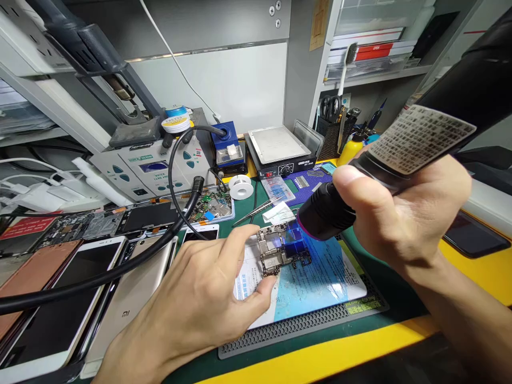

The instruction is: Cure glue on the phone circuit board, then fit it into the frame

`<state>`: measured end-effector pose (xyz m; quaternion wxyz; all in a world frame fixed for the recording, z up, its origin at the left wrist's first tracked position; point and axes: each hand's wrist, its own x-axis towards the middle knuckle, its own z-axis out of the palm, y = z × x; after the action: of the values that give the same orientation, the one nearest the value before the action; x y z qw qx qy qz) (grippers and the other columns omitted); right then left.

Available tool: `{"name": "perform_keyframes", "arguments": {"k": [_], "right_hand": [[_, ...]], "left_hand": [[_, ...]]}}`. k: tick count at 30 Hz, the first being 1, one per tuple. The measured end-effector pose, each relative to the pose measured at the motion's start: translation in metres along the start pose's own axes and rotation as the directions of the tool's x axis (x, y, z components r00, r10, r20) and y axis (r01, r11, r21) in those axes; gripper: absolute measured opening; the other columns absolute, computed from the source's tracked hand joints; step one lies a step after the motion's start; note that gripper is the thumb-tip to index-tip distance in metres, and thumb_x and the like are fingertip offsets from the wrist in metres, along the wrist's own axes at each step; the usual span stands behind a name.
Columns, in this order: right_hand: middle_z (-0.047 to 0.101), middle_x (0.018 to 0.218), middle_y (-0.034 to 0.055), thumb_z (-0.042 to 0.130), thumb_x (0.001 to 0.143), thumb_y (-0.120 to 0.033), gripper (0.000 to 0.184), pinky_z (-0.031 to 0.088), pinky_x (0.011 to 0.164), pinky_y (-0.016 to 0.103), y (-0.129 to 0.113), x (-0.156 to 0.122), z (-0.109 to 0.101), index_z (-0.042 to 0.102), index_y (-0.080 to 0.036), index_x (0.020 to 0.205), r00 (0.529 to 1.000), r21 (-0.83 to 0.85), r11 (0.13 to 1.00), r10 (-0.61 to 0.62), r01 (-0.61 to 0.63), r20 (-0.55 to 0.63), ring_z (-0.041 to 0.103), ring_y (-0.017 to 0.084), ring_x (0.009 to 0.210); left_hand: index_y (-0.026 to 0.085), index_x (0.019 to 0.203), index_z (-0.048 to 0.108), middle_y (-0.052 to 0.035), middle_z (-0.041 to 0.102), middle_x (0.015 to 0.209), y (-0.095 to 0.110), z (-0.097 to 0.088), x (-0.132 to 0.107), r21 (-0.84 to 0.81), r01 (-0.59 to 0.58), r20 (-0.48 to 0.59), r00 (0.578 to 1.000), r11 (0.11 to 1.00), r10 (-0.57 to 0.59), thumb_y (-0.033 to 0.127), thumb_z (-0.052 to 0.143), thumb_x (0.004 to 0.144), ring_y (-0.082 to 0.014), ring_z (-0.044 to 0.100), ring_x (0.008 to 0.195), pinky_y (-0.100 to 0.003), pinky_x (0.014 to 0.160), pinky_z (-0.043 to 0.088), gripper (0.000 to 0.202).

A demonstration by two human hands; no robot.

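My left hand [204,288] pinches a small phone circuit board [274,260] by its edges, thumb at the near side and index finger at the far side. The board lies over a glossy blue-and-white printed sheet [320,296]. In my right hand [412,224] is a black flashlight [326,213], fingers wrapped around its body and thumb along it. Its head points down and left, close to the board. Violet-blue light falls on the board's right part. A printed label covers some of the flashlight's body.
Tweezers [256,210], a solder spool [241,187] and a tray of board scraps [214,205] lie beyond the board. A hot plate [280,146] and a soldering station [156,170] stand behind. Several phones [60,309] lie left; a black cable [120,269] crosses over them.
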<state>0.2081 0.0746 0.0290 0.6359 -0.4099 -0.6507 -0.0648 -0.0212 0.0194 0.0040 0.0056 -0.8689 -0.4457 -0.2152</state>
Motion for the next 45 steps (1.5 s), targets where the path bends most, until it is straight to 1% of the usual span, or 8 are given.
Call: {"name": "perform_keyframes", "arguments": {"k": [7, 14, 23, 28, 31, 37, 41, 45], "right_hand": [[0.044, 0.058, -0.0042, 0.065, 0.077, -0.035, 0.027, 0.031, 0.054, 0.029, 0.0012, -0.0004, -0.0005, 0.046, -0.021, 0.064, 1.000, -0.024, 0.999, -0.030, 0.030, 0.009, 0.040, 0.010, 0.055], [0.044, 0.058, -0.0041, 0.065, 0.077, -0.036, 0.028, 0.029, 0.053, 0.029, 0.0015, -0.0005, -0.0016, 0.045, -0.021, 0.063, 1.000, -0.039, 0.999, -0.023, 0.024, 0.013, 0.038, 0.010, 0.054], [0.041, 0.060, -0.0043, 0.063, 0.077, -0.033, 0.026, 0.030, 0.056, 0.031, 0.0014, -0.0016, -0.0007, 0.042, -0.022, 0.067, 0.999, -0.005, 1.000, -0.024, 0.024, 0.024, 0.037, 0.011, 0.057], [0.041, 0.064, -0.0027, 0.064, 0.078, -0.032, 0.026, 0.029, 0.057, 0.033, 0.0031, -0.0029, -0.0011, 0.042, -0.023, 0.067, 0.999, -0.006, 0.999, -0.045, 0.045, 0.012, 0.037, 0.012, 0.060], [0.043, 0.066, -0.0016, 0.065, 0.077, -0.032, 0.024, 0.032, 0.059, 0.035, 0.0024, -0.0039, -0.0007, 0.044, -0.023, 0.069, 1.000, 0.004, 1.000, -0.017, 0.017, 0.008, 0.039, 0.014, 0.061], [0.043, 0.067, -0.0012, 0.065, 0.078, -0.035, 0.027, 0.034, 0.064, 0.036, 0.0006, -0.0067, -0.0025, 0.042, -0.024, 0.071, 0.998, 0.012, 0.999, 0.053, -0.053, 0.035, 0.039, 0.015, 0.064], [0.045, 0.071, -0.0010, 0.064, 0.080, -0.036, 0.025, 0.035, 0.066, 0.035, -0.0001, -0.0070, -0.0039, 0.043, -0.024, 0.073, 0.997, 0.012, 0.997, 0.069, -0.070, 0.038, 0.041, 0.016, 0.067], [0.043, 0.072, -0.0010, 0.063, 0.081, -0.039, 0.026, 0.036, 0.066, 0.036, 0.0003, -0.0081, -0.0040, 0.043, -0.025, 0.073, 0.997, -0.034, 0.997, 0.072, -0.071, 0.040, 0.041, 0.016, 0.066]], "left_hand": [[0.021, 0.125, 0.050, 0.0059, 0.059, 0.070, -0.0004, -0.0005, -0.0006, 0.013, 0.011, 0.003, 1.000, 1.000, -0.011, 0.036, 0.066, 0.083, -0.0148, 0.056, 0.054, -0.030, 0.053, 0.042, 0.047], [0.019, 0.124, 0.051, 0.0045, 0.060, 0.072, -0.0004, -0.0016, -0.0012, 0.044, -0.032, -0.008, 0.999, 0.999, 0.032, 0.035, 0.067, 0.080, -0.0156, 0.058, 0.055, -0.031, 0.053, 0.043, 0.049], [0.010, 0.119, 0.059, 0.0020, 0.058, 0.067, 0.0021, 0.0009, 0.0026, 0.097, -0.097, -0.143, 0.984, 0.991, 0.110, 0.036, 0.069, 0.075, -0.0168, 0.058, 0.052, -0.034, 0.053, 0.047, 0.053], [0.010, 0.119, 0.059, 0.0027, 0.058, 0.066, 0.0023, -0.0004, 0.0029, 0.104, -0.108, -0.143, 0.982, 0.989, 0.122, 0.035, 0.069, 0.074, -0.0169, 0.059, 0.053, -0.034, 0.054, 0.048, 0.053], [0.010, 0.119, 0.059, 0.0021, 0.059, 0.067, 0.0021, -0.0018, 0.0017, 0.103, -0.105, -0.138, 0.983, 0.989, 0.118, 0.036, 0.069, 0.074, -0.0171, 0.059, 0.054, -0.034, 0.055, 0.049, 0.053], [0.008, 0.118, 0.060, 0.0013, 0.060, 0.067, 0.0015, -0.0026, 0.0014, 0.112, -0.114, -0.146, 0.981, 0.987, 0.130, 0.036, 0.069, 0.073, -0.0174, 0.059, 0.053, -0.034, 0.054, 0.048, 0.054], [0.007, 0.118, 0.061, 0.0000, 0.061, 0.068, 0.0022, -0.0014, 0.0023, 0.120, -0.098, -0.142, 0.983, 0.988, 0.114, 0.036, 0.070, 0.073, -0.0170, 0.059, 0.052, -0.034, 0.053, 0.047, 0.054], [0.006, 0.117, 0.062, -0.0009, 0.062, 0.069, 0.0031, -0.0024, 0.0023, 0.120, -0.103, -0.131, 0.984, 0.987, 0.118, 0.036, 0.069, 0.073, -0.0156, 0.056, 0.050, -0.033, 0.052, 0.045, 0.053]]}}
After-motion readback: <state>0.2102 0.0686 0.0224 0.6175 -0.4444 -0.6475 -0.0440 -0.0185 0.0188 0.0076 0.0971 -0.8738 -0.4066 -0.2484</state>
